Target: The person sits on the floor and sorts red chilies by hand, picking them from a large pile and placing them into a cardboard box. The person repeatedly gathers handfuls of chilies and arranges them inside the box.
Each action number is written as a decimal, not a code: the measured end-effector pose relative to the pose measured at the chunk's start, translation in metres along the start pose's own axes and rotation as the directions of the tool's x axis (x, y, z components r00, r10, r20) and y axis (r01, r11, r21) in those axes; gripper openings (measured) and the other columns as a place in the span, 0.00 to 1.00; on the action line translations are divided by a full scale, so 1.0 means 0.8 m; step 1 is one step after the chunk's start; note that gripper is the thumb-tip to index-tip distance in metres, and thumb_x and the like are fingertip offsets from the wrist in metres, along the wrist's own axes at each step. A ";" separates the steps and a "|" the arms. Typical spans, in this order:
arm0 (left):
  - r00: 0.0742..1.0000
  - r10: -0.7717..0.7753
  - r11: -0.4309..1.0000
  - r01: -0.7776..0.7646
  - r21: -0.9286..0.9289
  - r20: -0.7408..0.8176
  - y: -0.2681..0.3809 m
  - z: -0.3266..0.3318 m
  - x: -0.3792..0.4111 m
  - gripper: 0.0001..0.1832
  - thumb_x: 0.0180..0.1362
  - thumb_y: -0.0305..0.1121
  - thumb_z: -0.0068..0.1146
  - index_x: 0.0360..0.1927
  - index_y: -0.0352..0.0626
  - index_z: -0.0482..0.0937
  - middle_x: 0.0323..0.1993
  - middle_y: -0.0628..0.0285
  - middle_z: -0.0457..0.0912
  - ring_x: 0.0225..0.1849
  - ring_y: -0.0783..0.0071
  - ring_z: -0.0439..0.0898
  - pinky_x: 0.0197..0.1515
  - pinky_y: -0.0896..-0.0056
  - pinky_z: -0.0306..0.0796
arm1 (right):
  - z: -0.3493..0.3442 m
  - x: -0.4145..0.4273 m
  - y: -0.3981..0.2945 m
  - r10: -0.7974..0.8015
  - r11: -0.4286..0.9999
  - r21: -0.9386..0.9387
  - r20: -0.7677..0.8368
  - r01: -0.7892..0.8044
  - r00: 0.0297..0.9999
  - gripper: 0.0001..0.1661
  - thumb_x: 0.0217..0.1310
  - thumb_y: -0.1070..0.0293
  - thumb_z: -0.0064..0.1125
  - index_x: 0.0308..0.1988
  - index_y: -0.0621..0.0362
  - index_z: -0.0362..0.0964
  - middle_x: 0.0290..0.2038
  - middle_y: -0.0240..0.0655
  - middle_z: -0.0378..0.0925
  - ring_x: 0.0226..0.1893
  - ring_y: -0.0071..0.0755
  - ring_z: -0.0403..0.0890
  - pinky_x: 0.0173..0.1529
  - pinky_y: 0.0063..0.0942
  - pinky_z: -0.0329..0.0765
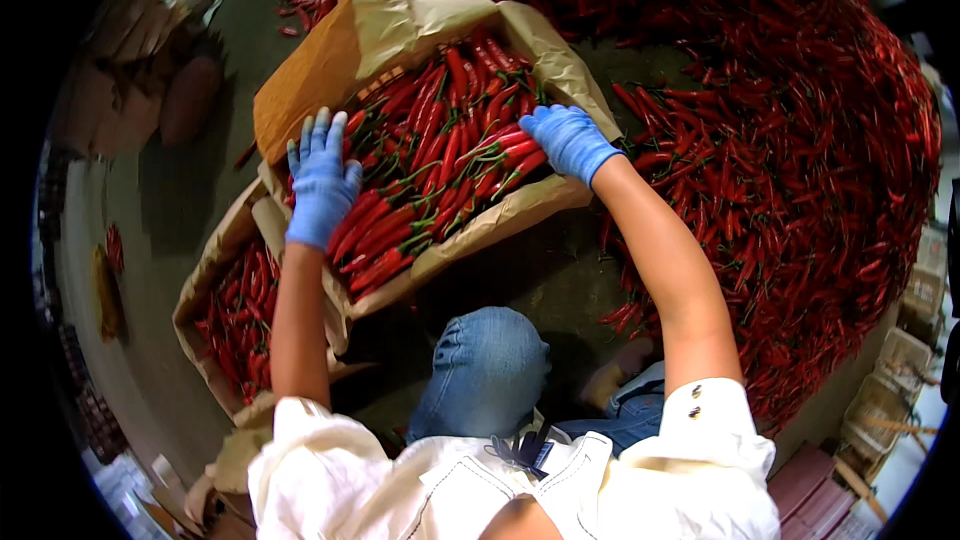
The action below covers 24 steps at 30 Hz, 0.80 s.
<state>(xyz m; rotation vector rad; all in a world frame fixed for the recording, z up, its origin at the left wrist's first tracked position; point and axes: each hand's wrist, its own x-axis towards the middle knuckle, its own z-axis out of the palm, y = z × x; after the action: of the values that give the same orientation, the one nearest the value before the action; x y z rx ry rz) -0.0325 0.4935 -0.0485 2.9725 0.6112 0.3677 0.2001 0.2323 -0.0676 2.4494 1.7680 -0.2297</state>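
Observation:
A paper-lined basket in front of me is filled with red chili peppers, many lying side by side with green stems showing. My left hand, in a blue glove with pale fingertips, rests flat at the basket's left side, fingers spread and holding nothing. At the right side, my right hand, also in a blue glove, touches the tips of several peppers beside the brown paper liner. Its fingers are bent, and their undersides are hidden, so a grip cannot be told.
A large heap of loose red chilies spreads over the floor at the right and far side. Another paper-lined container of chilies stands at the left, partly behind my forearm. Plastic crates line the right edge. My denim-covered knee is near.

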 end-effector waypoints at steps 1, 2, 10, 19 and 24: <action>0.995 0.093 0.996 -0.093 0.014 -0.035 0.031 -0.004 0.001 0.30 0.55 0.40 0.51 0.62 0.48 0.61 0.63 0.55 0.62 0.65 0.57 0.59 0.66 0.48 0.47 | 0.005 -0.003 0.002 -0.026 1.000 0.000 -0.047 0.026 0.999 0.18 0.50 0.75 0.52 0.44 0.50 0.69 0.40 0.38 0.74 0.42 0.43 0.76 0.44 0.38 0.73; 0.976 0.198 0.959 -0.212 -0.186 -0.090 0.065 0.001 0.007 0.30 0.54 0.38 0.53 0.61 0.46 0.63 0.60 0.54 0.65 0.62 0.56 0.62 0.64 0.51 0.52 | 0.012 -0.008 -0.001 -0.054 0.998 0.005 -0.092 0.055 0.994 0.17 0.50 0.74 0.52 0.43 0.50 0.69 0.40 0.38 0.74 0.42 0.43 0.77 0.43 0.39 0.74; 0.908 0.313 0.949 -0.308 -0.062 0.279 0.222 0.085 0.039 0.41 0.51 0.50 0.54 0.61 0.31 0.57 0.46 0.46 0.71 0.46 0.51 0.72 0.46 0.57 0.70 | 0.018 0.012 -0.039 0.294 0.949 -0.089 -0.083 -0.301 0.952 0.15 0.57 0.64 0.48 0.44 0.50 0.73 0.45 0.35 0.74 0.48 0.38 0.72 0.52 0.37 0.67; 0.858 0.369 0.907 -0.417 0.065 0.357 0.217 0.078 0.030 0.35 0.56 0.48 0.48 0.61 0.34 0.59 0.50 0.47 0.70 0.46 0.53 0.73 0.47 0.56 0.71 | -0.016 -0.168 -0.014 0.256 0.949 0.249 -0.262 -0.191 0.930 0.18 0.50 0.58 0.57 0.42 0.53 0.71 0.44 0.37 0.71 0.51 0.40 0.68 0.54 0.37 0.65; 0.848 0.505 0.845 -0.523 0.110 0.159 0.267 0.024 0.034 0.29 0.53 0.43 0.52 0.57 0.40 0.66 0.49 0.52 0.71 0.47 0.55 0.71 0.43 0.58 0.67 | 0.037 -0.289 0.033 0.451 0.857 0.164 0.221 -0.488 0.865 0.21 0.58 0.56 0.51 0.49 0.52 0.70 0.47 0.37 0.71 0.53 0.40 0.68 0.56 0.38 0.67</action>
<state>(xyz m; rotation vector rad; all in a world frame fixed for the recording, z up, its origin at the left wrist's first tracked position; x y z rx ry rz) 0.0769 0.3078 -0.0334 3.2352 -0.2036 0.1665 0.1524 0.0034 -0.0530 2.8150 1.0704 -0.5919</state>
